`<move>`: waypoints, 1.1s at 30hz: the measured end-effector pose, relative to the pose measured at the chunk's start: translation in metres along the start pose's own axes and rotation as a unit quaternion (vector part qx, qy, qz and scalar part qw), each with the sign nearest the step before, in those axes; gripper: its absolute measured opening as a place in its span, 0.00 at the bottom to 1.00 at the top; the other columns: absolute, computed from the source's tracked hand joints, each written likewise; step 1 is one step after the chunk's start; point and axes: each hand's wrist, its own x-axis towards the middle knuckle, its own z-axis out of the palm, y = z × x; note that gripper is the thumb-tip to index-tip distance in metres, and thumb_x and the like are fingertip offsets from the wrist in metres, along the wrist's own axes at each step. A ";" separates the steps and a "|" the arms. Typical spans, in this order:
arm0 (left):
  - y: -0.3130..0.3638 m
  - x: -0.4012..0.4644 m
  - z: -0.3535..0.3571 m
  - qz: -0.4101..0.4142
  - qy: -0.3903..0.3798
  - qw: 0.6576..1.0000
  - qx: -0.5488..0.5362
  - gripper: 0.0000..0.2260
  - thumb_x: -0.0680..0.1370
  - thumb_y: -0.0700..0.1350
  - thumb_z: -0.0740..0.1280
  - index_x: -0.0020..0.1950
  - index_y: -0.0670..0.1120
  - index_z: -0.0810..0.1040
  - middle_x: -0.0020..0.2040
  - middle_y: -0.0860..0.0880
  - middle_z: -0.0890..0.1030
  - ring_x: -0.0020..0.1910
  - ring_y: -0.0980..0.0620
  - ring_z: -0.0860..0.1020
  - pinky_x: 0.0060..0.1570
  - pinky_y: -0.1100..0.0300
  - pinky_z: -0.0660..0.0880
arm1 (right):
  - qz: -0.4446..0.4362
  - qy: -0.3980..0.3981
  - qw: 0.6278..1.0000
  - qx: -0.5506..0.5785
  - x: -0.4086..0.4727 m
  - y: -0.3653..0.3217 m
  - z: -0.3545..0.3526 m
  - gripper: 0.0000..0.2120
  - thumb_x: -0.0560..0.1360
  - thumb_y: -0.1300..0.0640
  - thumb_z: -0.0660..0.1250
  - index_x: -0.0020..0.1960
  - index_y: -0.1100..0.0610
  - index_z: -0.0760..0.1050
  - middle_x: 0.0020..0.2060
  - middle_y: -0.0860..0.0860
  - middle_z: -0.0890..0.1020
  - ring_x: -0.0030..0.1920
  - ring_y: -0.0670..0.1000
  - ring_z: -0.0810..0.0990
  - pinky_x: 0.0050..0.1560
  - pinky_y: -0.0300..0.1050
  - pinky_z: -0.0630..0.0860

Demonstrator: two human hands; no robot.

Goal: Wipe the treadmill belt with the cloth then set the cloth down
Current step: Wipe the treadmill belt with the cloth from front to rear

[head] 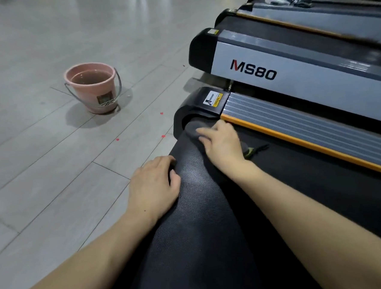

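**Wiping the rear end of the belt, cloth under your right hand**

Take the treadmill belt (202, 210) as your landmark. Your right hand (224, 144) lies on its far end, fingers spread nearly straight and pressing the grey cloth (194, 129) flat against the textured surface, just short of the black end cap (196, 109). That flat-palm hold looks chosen to spread pressure across the cloth, not to carry it; nothing is clenched. A yellow-green edge of the cloth, or a tag on it, peeks out behind your wrist; which it is cannot be told.

Your left hand (154, 186) rests on the belt's left edge, fingers bent over the rim and gripping it, probably to brace you or to steady the belt while the other hand rubs.

The pink bucket (92, 87) stands on the grey floor (52, 164) well to the left of the belt, water in it, its handle down. It is likely kept off to the side for rinsing, out of the way of the wiping. It carries a small dark label, too small to read.

Beyond the belt, on the right, the neighbouring treadmill's side panel (292, 77) reads "MS80", the M in red and black. A yellow warning sticker (213, 99) sits on the end cap; its print is not legible.

The wipe appears to be under way, and the cloth is not yet set down.
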 end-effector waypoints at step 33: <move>0.092 -0.044 0.026 0.207 -0.077 0.971 0.090 0.19 0.78 0.56 0.58 0.65 0.53 0.77 0.69 0.51 0.75 0.71 0.48 0.71 0.66 0.48 0.69 | -0.014 -0.023 1.000 0.010 -0.175 0.076 -0.128 0.11 0.77 0.52 0.68 0.59 0.47 0.81 0.45 0.55 0.75 0.43 0.57 0.74 0.44 0.51 0.75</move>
